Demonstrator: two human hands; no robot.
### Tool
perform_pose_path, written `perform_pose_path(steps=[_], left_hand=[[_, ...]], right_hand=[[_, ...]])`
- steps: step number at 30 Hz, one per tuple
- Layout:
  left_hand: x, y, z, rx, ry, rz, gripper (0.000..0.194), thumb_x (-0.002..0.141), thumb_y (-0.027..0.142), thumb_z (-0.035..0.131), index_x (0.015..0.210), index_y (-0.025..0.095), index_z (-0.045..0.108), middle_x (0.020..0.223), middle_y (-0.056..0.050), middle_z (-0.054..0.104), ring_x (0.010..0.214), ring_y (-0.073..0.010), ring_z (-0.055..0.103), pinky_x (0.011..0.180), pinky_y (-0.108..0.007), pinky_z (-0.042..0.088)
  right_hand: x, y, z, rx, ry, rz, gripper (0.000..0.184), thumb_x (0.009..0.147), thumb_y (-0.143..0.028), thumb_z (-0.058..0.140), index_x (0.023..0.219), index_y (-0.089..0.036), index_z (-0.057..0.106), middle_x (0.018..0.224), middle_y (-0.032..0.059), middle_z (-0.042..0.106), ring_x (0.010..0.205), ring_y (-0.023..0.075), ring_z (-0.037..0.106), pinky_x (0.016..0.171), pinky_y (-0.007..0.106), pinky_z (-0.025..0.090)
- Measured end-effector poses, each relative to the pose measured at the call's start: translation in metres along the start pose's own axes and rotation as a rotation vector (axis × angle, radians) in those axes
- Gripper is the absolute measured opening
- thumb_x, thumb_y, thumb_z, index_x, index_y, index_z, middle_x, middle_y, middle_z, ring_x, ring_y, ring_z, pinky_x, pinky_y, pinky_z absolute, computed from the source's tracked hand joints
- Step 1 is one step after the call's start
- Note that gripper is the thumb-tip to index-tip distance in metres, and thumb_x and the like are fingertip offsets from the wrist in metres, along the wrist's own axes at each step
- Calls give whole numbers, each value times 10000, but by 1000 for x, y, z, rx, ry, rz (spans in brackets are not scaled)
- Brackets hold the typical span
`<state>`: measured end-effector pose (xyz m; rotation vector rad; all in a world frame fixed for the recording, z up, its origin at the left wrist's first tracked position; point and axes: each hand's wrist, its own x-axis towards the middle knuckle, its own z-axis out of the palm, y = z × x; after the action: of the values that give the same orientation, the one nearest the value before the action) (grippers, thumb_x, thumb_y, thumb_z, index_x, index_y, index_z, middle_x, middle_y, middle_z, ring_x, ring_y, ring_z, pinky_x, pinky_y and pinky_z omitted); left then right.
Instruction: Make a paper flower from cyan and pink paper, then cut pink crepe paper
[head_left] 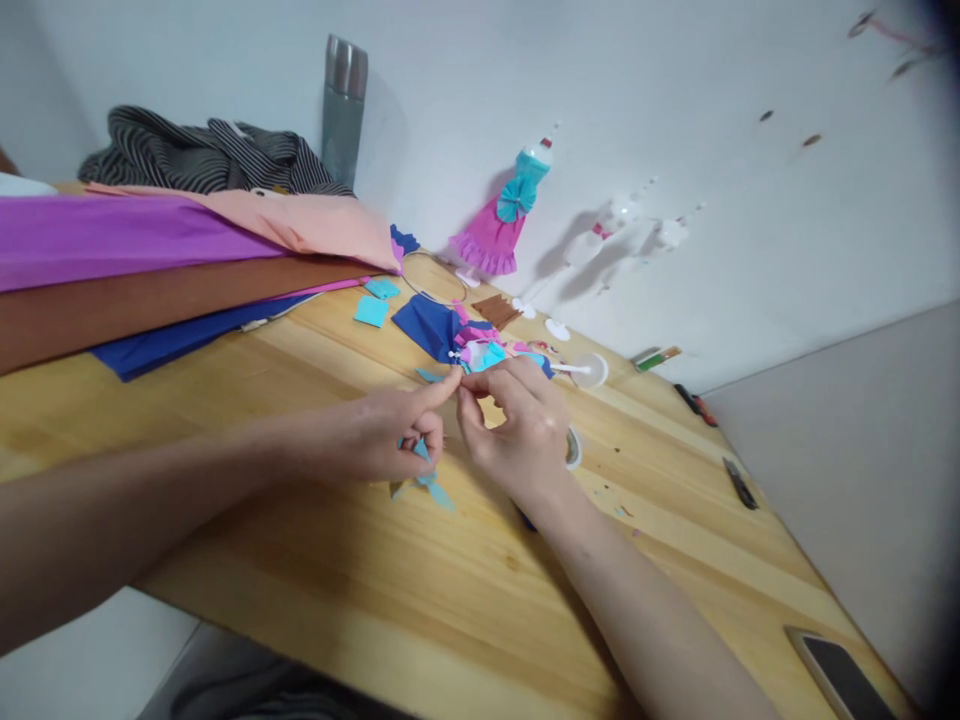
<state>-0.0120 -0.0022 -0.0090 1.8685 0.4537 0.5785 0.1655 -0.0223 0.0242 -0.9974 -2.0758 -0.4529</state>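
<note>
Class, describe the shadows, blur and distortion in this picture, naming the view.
Head view: soft shadows left of the dressed figure on the wall and beside the right arm on the table; phone looks stretched; right edge darkened; small scraps blurred.

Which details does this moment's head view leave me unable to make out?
All in the head view:
- Anything pinched between the fingertips of the left hand and right hand: too small and blurred.
- How the teal paper sits in the left hand: curled fingers hide it.
- The full ring-shaped item: behind the right hand.
- The phone-like slab's near end: cut by the bottom edge.
</note>
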Motion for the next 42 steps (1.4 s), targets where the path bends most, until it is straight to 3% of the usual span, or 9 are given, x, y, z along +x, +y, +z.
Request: perform_pose_path(steps=[3, 6, 12, 16, 25, 32, 38, 42], left_hand=[[-2, -1, 2, 66, -36, -2, 918, 782, 124, 533, 1522, 150, -10, 712, 50, 593, 572, -85, 488, 545, -182, 394], [-3, 1, 1, 103, -60, -18, 883, 781, 115, 511, 1521, 142, 30, 739, 39, 588, 563, -79, 461, 534, -180, 379], [0, 2, -5, 119, 9, 50, 825, 749, 90, 514, 1506, 166, 195, 697, 54, 554, 517, -63, 431, 521, -179, 360], [1, 4, -10, 138, 38, 49, 753, 769, 113, 538, 1477, 139, 282, 678, 52, 555, 515, -62, 443, 517, -176, 361], [2, 0, -15, 226, 81, 130, 696, 762, 74, 524, 1436, 133, 359, 674, 52, 530, 536, -60, 437, 514, -168, 348], [1, 3, -17, 261, 85, 131, 646, 755, 51, 492, 1391, 124, 404, 667, 49, 522, 553, -72, 459, 537, -181, 366], [1, 3, -18, 149, 87, 97, 455, 778, 104, 553, 1230, 149, 523, 662, 53, 542, 544, -67, 476, 522, -179, 363], [1, 9, -19, 34, 79, 52, 476, 775, 128, 574, 1242, 142, 484, 682, 49, 555, 542, -66, 482, 529, -190, 385]], right_hand=[[0, -1, 0, 2, -6, -14, 185, 789, -72, 533, 653, -196, 557, 593, 35, 569, 592, 172, 507, 565, 312, 419], [3, 0, -3, 71, -15, -6, 193, 748, -62, 523, 612, -199, 532, 568, 22, 543, 581, 166, 486, 554, 309, 400], [11, 2, -15, 248, -91, 247, 145, 652, -66, 512, 593, -198, 512, 578, -11, 518, 562, 141, 477, 559, 295, 397], [13, 1, -17, 315, -103, 327, 145, 654, -79, 514, 568, -195, 509, 564, -21, 508, 548, 130, 468, 562, 291, 395], [12, 9, -18, 320, -131, 305, 130, 738, -116, 571, 626, -179, 591, 591, -7, 561, 574, 135, 505, 560, 284, 412], [12, 12, -21, 154, -137, 129, 90, 758, -126, 604, 680, -170, 622, 617, 29, 609, 620, 170, 563, 573, 301, 439], [18, 20, -31, 219, -343, 199, 121, 761, -170, 663, 655, -177, 605, 614, 6, 616, 572, 136, 535, 543, 273, 418], [22, 18, -37, 316, -309, 246, 120, 751, -93, 621, 666, -178, 609, 620, -11, 610, 563, 116, 528, 520, 248, 404]])
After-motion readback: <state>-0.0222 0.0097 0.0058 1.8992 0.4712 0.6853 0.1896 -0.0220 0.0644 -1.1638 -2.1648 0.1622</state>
